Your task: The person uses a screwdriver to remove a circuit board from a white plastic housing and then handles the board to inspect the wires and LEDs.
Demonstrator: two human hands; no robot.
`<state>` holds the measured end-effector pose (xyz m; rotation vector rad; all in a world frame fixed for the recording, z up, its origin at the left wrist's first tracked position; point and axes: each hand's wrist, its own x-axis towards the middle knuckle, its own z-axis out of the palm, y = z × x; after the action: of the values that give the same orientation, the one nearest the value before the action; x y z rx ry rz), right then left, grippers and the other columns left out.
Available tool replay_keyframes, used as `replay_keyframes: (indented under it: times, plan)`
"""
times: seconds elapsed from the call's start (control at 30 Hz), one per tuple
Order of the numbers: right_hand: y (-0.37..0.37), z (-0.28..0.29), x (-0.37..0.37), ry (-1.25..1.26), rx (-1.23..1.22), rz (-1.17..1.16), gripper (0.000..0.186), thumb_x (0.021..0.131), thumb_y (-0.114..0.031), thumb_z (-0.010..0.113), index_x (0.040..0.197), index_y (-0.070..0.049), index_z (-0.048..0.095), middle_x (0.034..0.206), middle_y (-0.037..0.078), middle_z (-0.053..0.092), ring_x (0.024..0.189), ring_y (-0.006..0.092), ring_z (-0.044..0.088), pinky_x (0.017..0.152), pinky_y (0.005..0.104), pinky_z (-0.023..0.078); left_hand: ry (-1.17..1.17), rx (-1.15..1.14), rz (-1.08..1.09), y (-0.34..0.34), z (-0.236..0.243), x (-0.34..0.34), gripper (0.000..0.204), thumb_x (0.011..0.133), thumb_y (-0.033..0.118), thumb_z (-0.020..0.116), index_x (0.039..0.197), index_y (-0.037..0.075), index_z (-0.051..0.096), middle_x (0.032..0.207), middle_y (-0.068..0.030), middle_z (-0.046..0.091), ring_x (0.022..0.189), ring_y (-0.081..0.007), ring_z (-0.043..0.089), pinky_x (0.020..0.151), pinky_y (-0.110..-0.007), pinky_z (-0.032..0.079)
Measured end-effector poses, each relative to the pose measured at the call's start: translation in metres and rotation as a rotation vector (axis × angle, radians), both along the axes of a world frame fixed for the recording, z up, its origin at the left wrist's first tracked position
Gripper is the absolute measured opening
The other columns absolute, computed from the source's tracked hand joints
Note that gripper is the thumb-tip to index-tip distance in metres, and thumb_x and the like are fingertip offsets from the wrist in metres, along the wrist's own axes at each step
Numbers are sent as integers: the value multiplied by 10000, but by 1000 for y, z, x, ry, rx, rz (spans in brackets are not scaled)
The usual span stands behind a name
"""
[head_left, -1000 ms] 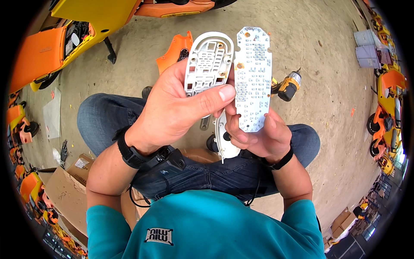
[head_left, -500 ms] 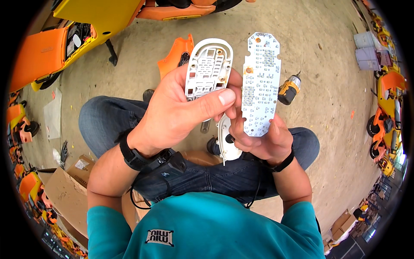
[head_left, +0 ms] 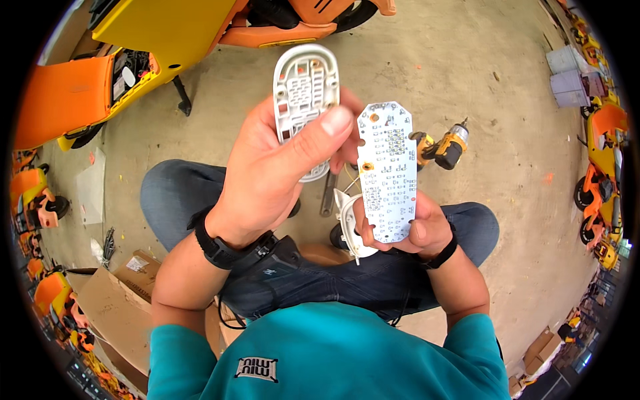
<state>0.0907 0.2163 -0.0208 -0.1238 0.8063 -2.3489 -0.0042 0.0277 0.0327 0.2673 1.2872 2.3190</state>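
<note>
My left hand grips a white plastic housing with an inner grid of small cavities, thumb pressed on its front. My right hand pinches the lower end of a long white circuit board covered in small parts, held upright with rusty-looking rings at two holes. Behind that board lie a curved white plastic cover and, between my hands, a dull metal bar. A black and yellow cordless drill lies on the floor beyond the board.
A yellow and orange scooter stands across the upper left. More scooters line the left and right edges. Stacked pale boxes sit at the upper right, cardboard at the lower left, and a clear sheet on the left floor.
My left hand has raised the housing slightly up and leftward. My right hand has lowered the board and moved it a little left. The orange plastic piece behind the housing is now out of sight.
</note>
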Motion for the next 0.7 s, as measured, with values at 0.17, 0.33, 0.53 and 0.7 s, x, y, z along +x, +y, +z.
replay_keyframes:
  times: [0.17,0.33,0.53,0.7]
  plan:
    - [0,-1,2,-29,67,11,639,773,-446,717,1143,54,572,1010,120,648,786,117,571,661,235,436,75,-126,53,-1,11,-2,230,854,170,694,991,9,605,860,-19,641,750,-75,584,635,-224,464]
    - [-1,-1,0,-20,97,14,642,774,-453,713,1147,51,573,1006,106,650,797,114,571,672,232,435,130,-228,78,-1,11,2,230,842,99,668,1033,1,586,902,-53,638,812,-107,604,726,-254,478]
    - [-3,-2,-1,-21,94,19,648,782,-450,705,1149,66,568,1006,96,647,791,104,563,665,219,425,142,-241,72,-5,11,0,196,831,65,664,998,-6,591,875,-35,648,771,-78,603,686,-240,496]
    - [-3,-3,0,-22,49,7,645,800,-444,691,1145,84,560,1006,104,641,781,102,552,635,212,403,159,-200,81,-7,12,1,204,837,56,642,1022,-9,585,873,-30,644,783,-75,598,697,-237,490]
